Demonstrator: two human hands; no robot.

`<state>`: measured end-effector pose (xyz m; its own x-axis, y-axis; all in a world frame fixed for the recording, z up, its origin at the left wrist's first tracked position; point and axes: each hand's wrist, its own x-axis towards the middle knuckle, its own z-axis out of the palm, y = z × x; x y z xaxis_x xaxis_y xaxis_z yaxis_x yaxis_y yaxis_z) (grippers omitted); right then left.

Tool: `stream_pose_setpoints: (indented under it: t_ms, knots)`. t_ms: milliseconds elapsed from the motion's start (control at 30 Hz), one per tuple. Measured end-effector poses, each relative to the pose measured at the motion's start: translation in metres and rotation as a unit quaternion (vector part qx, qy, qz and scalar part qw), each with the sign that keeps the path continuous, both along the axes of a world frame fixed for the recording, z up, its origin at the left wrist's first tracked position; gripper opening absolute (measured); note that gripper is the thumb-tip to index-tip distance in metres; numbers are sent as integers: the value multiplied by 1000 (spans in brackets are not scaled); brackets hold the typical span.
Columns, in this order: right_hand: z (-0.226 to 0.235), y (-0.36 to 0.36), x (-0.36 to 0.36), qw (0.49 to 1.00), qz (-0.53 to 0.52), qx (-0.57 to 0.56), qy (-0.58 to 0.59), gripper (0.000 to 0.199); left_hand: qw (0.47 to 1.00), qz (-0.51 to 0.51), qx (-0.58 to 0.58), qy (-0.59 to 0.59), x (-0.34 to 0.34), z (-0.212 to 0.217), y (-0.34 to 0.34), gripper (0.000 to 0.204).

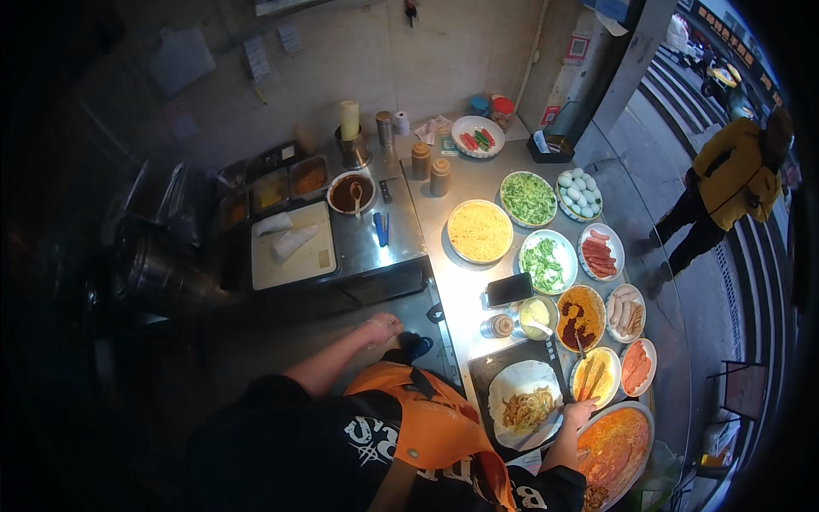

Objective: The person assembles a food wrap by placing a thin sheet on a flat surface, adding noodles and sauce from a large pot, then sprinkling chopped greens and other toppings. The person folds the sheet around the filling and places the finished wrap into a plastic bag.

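Note:
My left hand [381,328] hangs by the counter's near edge, left of my orange apron, fingers curled in with nothing seen in them. My right hand [579,413] is closed at the right rim of a pale round flatbread [526,381]. What it grips is too small to make out; a flat grey blade [534,440] lies just left of it, and brown wooden tongs [588,378] rest just beyond, in a bowl of yellow sauce [608,386]. Brown shredded filling [530,411] sits on the flatbread, which lies on a dark square board [483,369].
Right of my hand stands a big bowl of reddish food [616,444]. Several filling bowls line the counter, including shredded yellow strips [479,232], cucumber [528,199] and eggs [579,194]. A phone [509,290] lies near a jar [497,326]. Outside stands a person in yellow [734,171].

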<state>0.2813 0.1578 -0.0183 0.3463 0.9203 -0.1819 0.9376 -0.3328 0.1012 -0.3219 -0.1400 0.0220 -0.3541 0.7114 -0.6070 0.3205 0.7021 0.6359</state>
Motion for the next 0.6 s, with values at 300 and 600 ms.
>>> stream_pose_setpoints:
  t_ms: [300, 600]
  knots:
    - [16, 25, 16, 971, 36, 45, 233, 59, 995, -66, 27, 74, 85, -6, -64, 38]
    - [37, -192, 8, 900, 98, 176, 387, 43, 975, -56, 121, -178, 206, -38, 18, 28]
